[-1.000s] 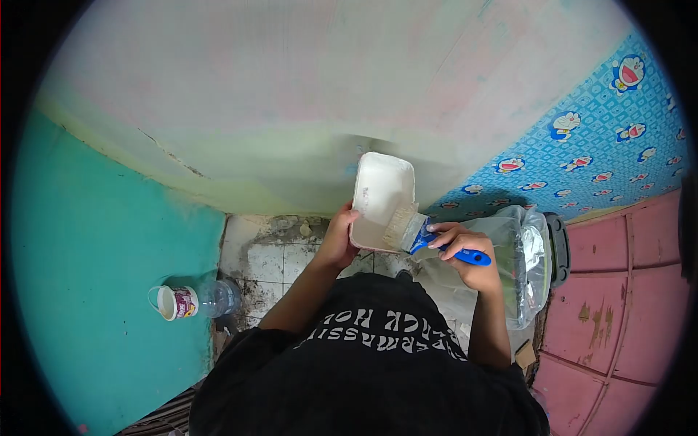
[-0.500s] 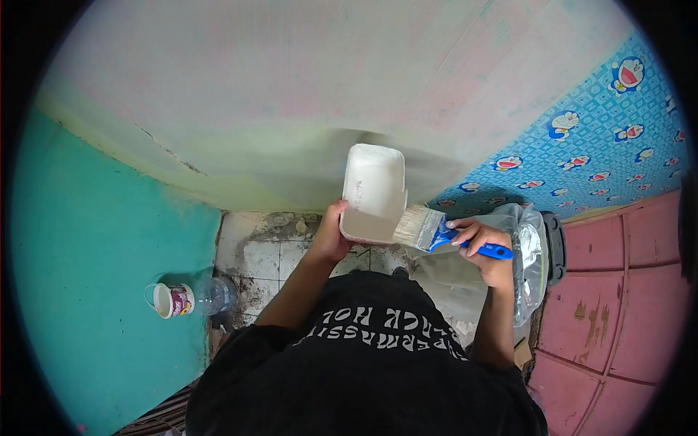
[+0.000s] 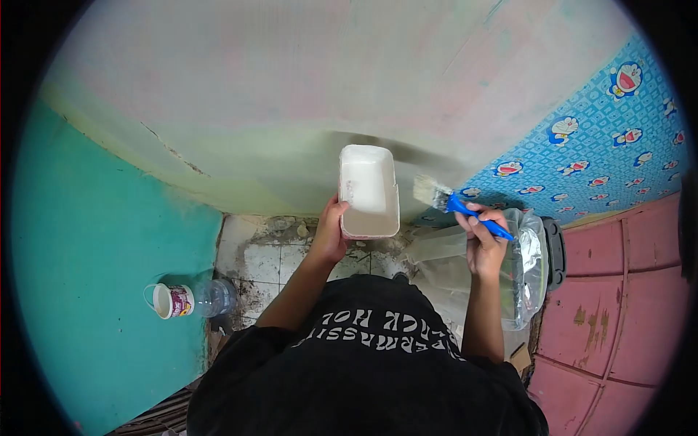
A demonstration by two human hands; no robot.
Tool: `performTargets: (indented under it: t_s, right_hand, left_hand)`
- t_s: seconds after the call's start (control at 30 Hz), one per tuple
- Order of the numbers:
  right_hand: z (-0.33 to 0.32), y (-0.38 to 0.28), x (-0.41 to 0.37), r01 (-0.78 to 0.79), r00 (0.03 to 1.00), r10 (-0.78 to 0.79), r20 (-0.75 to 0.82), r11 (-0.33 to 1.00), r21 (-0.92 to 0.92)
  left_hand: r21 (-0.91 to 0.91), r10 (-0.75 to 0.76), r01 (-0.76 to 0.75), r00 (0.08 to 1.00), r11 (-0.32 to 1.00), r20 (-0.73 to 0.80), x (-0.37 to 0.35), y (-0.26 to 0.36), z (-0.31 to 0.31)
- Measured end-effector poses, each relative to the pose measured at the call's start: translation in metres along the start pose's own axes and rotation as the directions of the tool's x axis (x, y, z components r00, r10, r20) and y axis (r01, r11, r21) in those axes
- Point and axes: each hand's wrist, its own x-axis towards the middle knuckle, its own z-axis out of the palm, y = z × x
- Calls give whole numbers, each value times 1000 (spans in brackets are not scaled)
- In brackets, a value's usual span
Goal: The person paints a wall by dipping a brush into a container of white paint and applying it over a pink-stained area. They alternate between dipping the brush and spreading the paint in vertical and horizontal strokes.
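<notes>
A white rectangular tub (image 3: pixel 372 178) with pale paint inside is held by my left hand (image 3: pixel 331 231), with the thumb on its left rim. To the right of the tub, my right hand (image 3: pixel 483 234) is closed round the blue handle of a wide paintbrush (image 3: pixel 465 206). The brush's pale bristles point up and left, apart from both the tub and the wall. Behind them rises a pale wall (image 3: pixel 276 87) tinged pink and green.
A small white bucket (image 3: pixel 173 301) and a clear plastic bottle (image 3: pixel 215 297) are at the left by a teal surface (image 3: pixel 109 254). Blue patterned wallpaper (image 3: pixel 582 152), a plastic-covered item (image 3: pixel 525 269) and pink panels (image 3: pixel 589 312) are on the right.
My right hand has turned the brush more upright, lifting its bristles up and away from the tub's lower right edge. The tub has shifted slightly left.
</notes>
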Motion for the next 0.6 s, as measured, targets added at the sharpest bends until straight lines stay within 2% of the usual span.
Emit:
performTargets:
  t_s: [0.07, 0.1, 0.13, 0.3, 0.4, 0.6]
  right_hand:
    - [11, 4, -6, 17, 993, -20, 119, 1000, 20]
    - [16, 10, -5, 152, 966, -127, 224, 983, -100]
    - [20, 11, -8, 188, 950, -141, 279, 971, -148]
    - [32, 0, -16, 323, 834, -66, 547, 863, -389]
    - [29, -2, -18, 246, 888, -74, 455, 911, -330]
    - [9, -13, -20, 207, 917, -81, 391, 934, -291]
  left_hand:
    - [-49, -51, 51, 999, 997, 6, 1, -2, -3]
    - [-58, -54, 54, 999, 997, 3, 1, -3, -3]
    - [-68, -56, 56, 998, 996, 0, 1, -4, -2]
    - [-91, -72, 74, 997, 993, 24, -3, -4, 2]
    - [-132, -73, 79, 996, 988, 48, -1, -6, -1]
    - [-148, -76, 82, 996, 986, 45, -7, -1, 1]
